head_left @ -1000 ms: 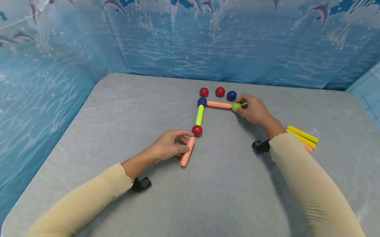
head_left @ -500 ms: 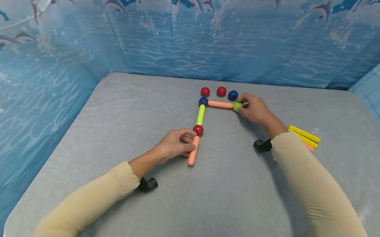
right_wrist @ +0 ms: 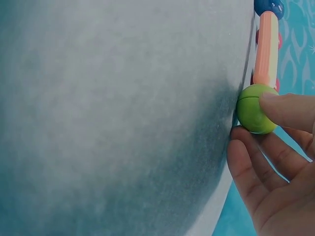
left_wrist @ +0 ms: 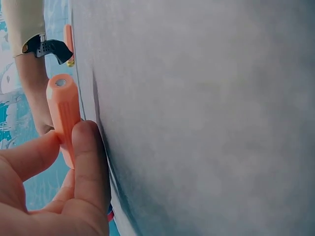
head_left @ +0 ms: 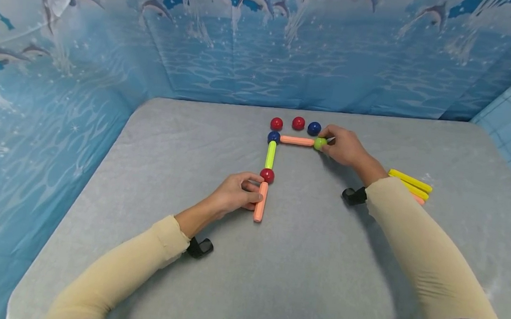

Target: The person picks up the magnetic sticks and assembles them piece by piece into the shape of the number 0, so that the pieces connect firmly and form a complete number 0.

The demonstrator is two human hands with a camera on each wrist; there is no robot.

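My left hand (head_left: 235, 193) pinches an orange magnetic stick (head_left: 260, 211) between thumb and fingers. Its far end meets or nearly meets a red ball (head_left: 267, 175). A metal disc shows in the near end of that orange stick (left_wrist: 63, 101) in the left wrist view. From the red ball a lime stick (head_left: 271, 154) runs up to a blue ball (head_left: 273, 137). A second orange stick (head_left: 297, 141) reaches right from there to a green ball (head_left: 320, 144). My right hand (head_left: 345, 147) holds this green ball (right_wrist: 253, 110), thumb on top and fingertips beside it.
Behind the joined pieces lie two loose red balls, one on the left (head_left: 276, 124) and one in the middle (head_left: 298, 123), and a loose blue ball (head_left: 314, 128). Yellow sticks (head_left: 411, 182) and an orange one lie by the right forearm on the grey table (head_left: 309, 274). A dolphin-print curtain (head_left: 254, 54) hangs behind.
My left hand has moved slightly right and up, bringing the orange stick from a slant into nearer line with the lime stick, below the red ball. The right hand stays on the green ball.
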